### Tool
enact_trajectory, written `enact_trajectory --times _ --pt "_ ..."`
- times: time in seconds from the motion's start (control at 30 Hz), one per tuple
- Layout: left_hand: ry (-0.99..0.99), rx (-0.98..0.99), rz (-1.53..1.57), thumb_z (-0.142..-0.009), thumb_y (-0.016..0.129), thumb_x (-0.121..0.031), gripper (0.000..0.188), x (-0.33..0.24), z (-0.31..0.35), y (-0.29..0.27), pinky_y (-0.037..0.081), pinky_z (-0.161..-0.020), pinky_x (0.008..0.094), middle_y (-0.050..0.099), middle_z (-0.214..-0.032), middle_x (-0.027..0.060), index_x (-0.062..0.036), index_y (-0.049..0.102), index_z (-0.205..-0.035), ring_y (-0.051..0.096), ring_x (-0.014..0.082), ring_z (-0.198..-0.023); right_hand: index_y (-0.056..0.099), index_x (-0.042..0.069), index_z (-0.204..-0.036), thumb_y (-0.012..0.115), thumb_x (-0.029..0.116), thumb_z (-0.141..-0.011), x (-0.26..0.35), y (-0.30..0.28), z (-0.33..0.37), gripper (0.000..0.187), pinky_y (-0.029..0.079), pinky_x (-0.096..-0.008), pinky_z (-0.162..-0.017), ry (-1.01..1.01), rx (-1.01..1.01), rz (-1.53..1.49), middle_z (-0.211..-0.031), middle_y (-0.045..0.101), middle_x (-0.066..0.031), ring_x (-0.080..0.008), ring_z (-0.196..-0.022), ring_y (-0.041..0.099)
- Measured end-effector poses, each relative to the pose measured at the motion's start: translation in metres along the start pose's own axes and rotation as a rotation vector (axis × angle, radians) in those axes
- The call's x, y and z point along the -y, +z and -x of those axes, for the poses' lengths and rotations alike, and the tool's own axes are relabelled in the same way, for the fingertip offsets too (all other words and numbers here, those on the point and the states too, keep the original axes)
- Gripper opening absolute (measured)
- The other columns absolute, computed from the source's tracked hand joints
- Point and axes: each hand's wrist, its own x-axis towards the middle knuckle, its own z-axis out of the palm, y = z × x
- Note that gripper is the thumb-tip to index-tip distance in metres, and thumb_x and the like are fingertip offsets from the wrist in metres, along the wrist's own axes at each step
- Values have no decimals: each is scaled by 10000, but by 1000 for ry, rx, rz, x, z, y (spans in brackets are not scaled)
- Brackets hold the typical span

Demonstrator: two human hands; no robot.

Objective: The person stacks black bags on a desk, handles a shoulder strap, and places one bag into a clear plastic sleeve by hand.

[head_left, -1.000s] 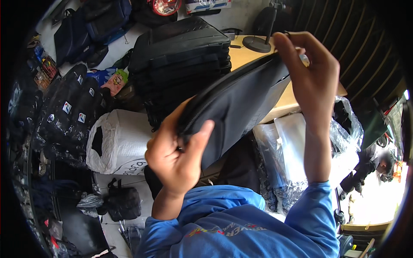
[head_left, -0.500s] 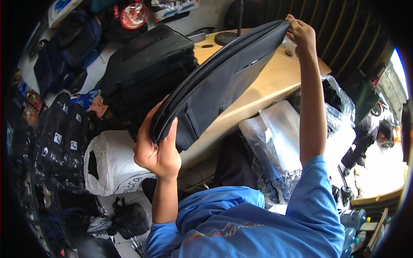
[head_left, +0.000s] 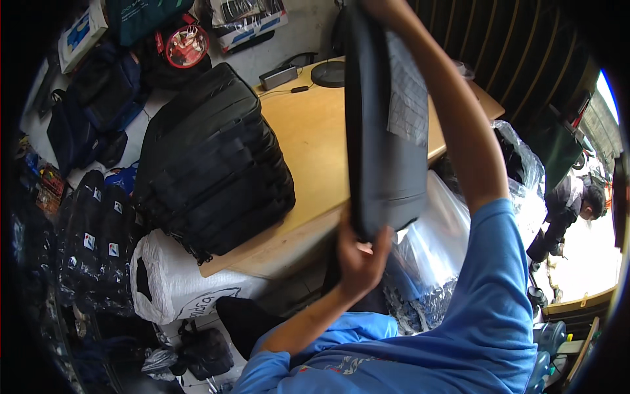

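A slim black zippered bag [head_left: 387,157], like a laptop case, stands nearly upright in the air over the table. My left hand [head_left: 364,259] is closed on its lower end. At the top edge of the picture my right hand [head_left: 388,12] grips the upper end; its fingertips are partly cut off. A crinkled clear pocket or wrapper [head_left: 407,98] shows on the bag's right face. To the left, a tall stack of black bags [head_left: 216,164] rests on the wooden table [head_left: 315,144], apart from the bag in my hands.
A power adapter [head_left: 278,77] and a round black base [head_left: 329,73] sit at the table's back. Clear plastic wrapping [head_left: 433,243] lies right of the table, a white sack [head_left: 172,279] below its left corner. Dark bags [head_left: 98,98] lie left. A person [head_left: 571,207] crouches far right.
The bag has swung from a slant to nearly upright and moved right, turning its other face toward me. My left hand moved right with it, my right hand up and left, uncovering the stack.
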Motion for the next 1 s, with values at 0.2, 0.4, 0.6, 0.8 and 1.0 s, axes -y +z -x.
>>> enact_trajectory --times 0.2,0.4,0.6,0.8,1.0 --pt "-146 26 -152 -830 576 -73 436 65 -24 16 470 -775 276 514 -1084 120 28 382 -1208 545 145 -889 628 90 -870 509 357 -862 -60 130 9 292 497 -405 -705 -398 195 193 -870 640 -130 -330 -796 616" --pt "-677 66 344 -892 492 -236 234 112 -47 26 443 -632 212 570 -930 40 -56 526 -1038 537 78 -803 616 68 -927 508 238 -879 -73 183 79 208 498 -343 -714 -174 637 185 -819 665 -82 -217 -776 645" --pt "-857 206 503 -826 665 -247 187 157 -61 50 517 -647 304 582 -819 33 -110 541 -851 597 171 -762 611 81 -937 537 177 -828 -93 171 139 163 487 -381 -704 -173 671 196 -858 660 -93 -285 -802 626" --pt "-940 209 487 -862 586 -62 236 158 -61 48 489 -904 334 515 -1084 53 -72 498 -1081 522 158 -996 622 100 -935 553 210 -812 -87 158 184 179 489 -396 -725 -157 722 193 -887 656 -112 -310 -819 619" --pt "-864 266 519 -909 501 -64 191 182 -63 36 458 -958 362 512 -1087 102 5 472 -1084 528 199 -1014 485 31 -1199 695 298 -713 -68 116 211 592 402 -407 -890 -177 677 425 -1210 512 -149 -288 -1125 477"
